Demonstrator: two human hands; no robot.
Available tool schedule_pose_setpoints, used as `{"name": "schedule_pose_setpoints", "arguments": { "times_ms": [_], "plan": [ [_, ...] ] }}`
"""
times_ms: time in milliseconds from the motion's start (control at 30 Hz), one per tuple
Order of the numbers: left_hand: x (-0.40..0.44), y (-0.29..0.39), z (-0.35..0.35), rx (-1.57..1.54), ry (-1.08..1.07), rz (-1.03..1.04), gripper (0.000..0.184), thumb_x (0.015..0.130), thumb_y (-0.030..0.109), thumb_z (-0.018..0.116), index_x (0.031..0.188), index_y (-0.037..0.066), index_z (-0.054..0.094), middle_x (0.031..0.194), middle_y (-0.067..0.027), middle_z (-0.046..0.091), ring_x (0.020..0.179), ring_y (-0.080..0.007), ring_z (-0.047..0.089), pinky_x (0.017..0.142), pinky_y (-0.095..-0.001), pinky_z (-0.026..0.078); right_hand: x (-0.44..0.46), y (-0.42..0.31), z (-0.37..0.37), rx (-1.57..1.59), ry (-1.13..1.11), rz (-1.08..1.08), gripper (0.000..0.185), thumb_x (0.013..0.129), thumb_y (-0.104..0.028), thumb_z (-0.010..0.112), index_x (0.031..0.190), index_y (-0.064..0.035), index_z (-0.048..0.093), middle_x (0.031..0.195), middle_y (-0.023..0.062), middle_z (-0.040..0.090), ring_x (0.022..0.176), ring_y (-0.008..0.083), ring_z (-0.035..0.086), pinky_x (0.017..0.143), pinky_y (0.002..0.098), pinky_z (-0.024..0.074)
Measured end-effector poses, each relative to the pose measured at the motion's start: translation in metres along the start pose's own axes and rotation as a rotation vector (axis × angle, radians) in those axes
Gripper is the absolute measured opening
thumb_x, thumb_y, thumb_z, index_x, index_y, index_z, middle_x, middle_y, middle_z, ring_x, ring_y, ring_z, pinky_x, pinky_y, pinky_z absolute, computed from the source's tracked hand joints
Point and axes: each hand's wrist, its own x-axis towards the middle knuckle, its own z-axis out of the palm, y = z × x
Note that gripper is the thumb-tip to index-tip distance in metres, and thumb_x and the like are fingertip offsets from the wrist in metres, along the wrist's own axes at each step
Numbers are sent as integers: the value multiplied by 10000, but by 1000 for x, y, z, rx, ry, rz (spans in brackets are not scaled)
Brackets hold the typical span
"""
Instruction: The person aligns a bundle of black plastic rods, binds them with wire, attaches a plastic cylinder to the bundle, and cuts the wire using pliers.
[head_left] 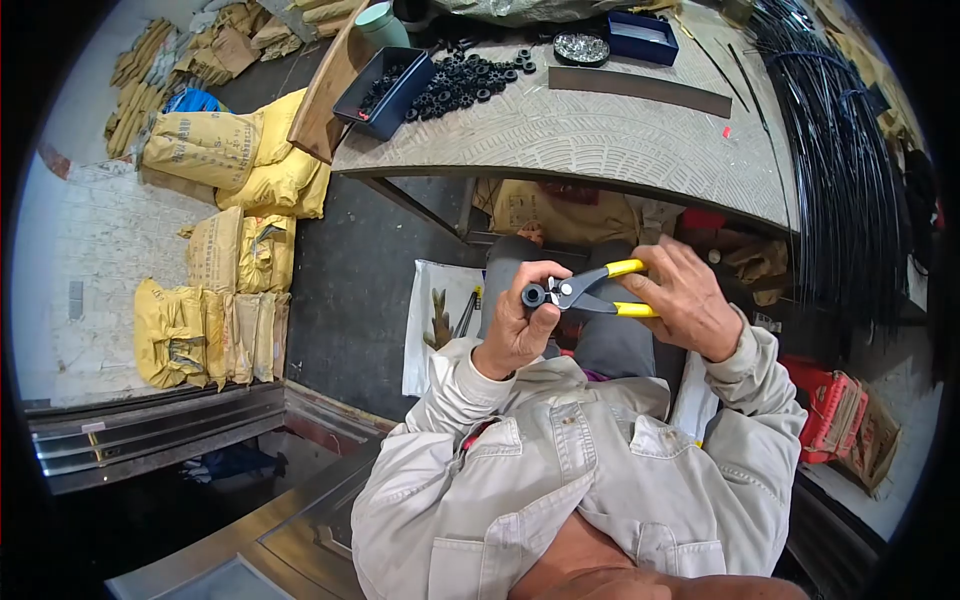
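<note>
My left hand (522,325) is closed around a small black ring-shaped part (533,295), its round opening facing up. Against that part rest the jaws of a pair of cutting pliers (590,290) with yellow-tipped handles. My right hand (690,295) grips those handles, which stand apart. Both hands are above my lap, in front of the table edge. Whether the jaws bite into the ring or only touch it, I cannot tell.
Ahead stands a table (600,140) with a heap of black rings (460,85), a blue bin (385,95), a round tin (581,48) and a blue box (643,38). Black rods (835,140) hang at the right. Yellow sacks (205,150) are stacked left; a red crate (832,408) sits right.
</note>
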Motion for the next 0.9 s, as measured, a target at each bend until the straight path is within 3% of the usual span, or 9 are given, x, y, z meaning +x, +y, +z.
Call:
{"name": "schedule_pose_setpoints", "arguments": {
  "times_ms": [133, 267, 333, 367, 533, 633, 700, 800, 900],
  "plan": [
    [-4, -3, 1, -142, 80, -31, 589, 905, 545, 365, 1081, 4, 515, 784, -45, 516, 607, -65, 447, 529, -207, 352, -6, -2, 49, 130, 209, 12, 387, 549, -61, 683, 927, -62, 599, 897, 102, 511, 752, 254, 549, 629, 348, 449],
    [-4, 2, 10, 19, 174, -10, 606, 922, 538, 301, 1053, -2, 544, 767, -43, 522, 583, -62, 454, 504, -212, 349, -8, -9, 70, 186, 302, 31, 406, 533, -38, 680, 929, -41, 590, 923, 123, 516, 774, 266, 552, 637, 344, 450],
    [-3, 2, 18, 174, 258, 68, 598, 933, 517, 281, 1029, -7, 554, 755, -39, 529, 560, -76, 456, 493, -215, 347, -4, -4, 65, 117, 352, -9, 256, 599, -78, 690, 826, -38, 580, 870, 123, 520, 708, 273, 557, 580, 347, 450],
    [1, -1, 23, 211, 317, 99, 633, 931, 534, 253, 1012, -9, 567, 778, 5, 527, 523, -27, 370, 463, -174, 266, -4, -1, 65, 133, 317, -17, 246, 603, -76, 690, 806, -34, 557, 859, 124, 513, 698, 275, 552, 577, 352, 447],
    [14, -9, 24, 236, 404, 129, 564, 961, 452, 251, 1015, -14, 565, 793, -11, 539, 556, -33, 405, 478, -177, 291, 2, 7, 86, 193, 303, 6, 249, 641, -81, 711, 776, -33, 507, 811, 122, 499, 612, 263, 543, 489, 333, 424],
    [16, -27, 11, 87, 422, 58, 456, 976, 373, 293, 1088, -1, 527, 641, -1, 456, 532, -68, 392, 472, -212, 295, 12, 2, 78, 324, 279, 142, 167, 697, -71, 706, 789, -34, 572, 812, 120, 554, 677, 249, 590, 541, 312, 457],
    [15, -39, 4, 51, 383, 47, 444, 982, 348, 281, 1111, -6, 517, 620, 7, 440, 520, -64, 373, 473, -211, 285, 30, 21, 67, 548, 431, 208, 110, 716, -21, 675, 789, -28, 593, 829, 105, 581, 707, 206, 600, 596, 285, 466],
    [16, -26, 16, 43, 200, 98, 552, 968, 425, 242, 1090, -39, 515, 594, 10, 406, 504, -66, 351, 479, -213, 290, 83, 65, 39, 564, 594, 434, 55, 745, 12, 636, 769, -34, 619, 813, 84, 547, 738, 210, 576, 679, 295, 451],
    [11, -32, 19, -71, -1, 121, 547, 965, 425, 265, 1088, -45, 517, 596, -10, 429, 513, -75, 382, 489, -220, 307, 150, 138, 31, 209, 578, 492, 62, 752, -74, 645, 814, -72, 649, 865, 98, 529, 783, 262, 578, 679, 352, 450]
  ]
}}
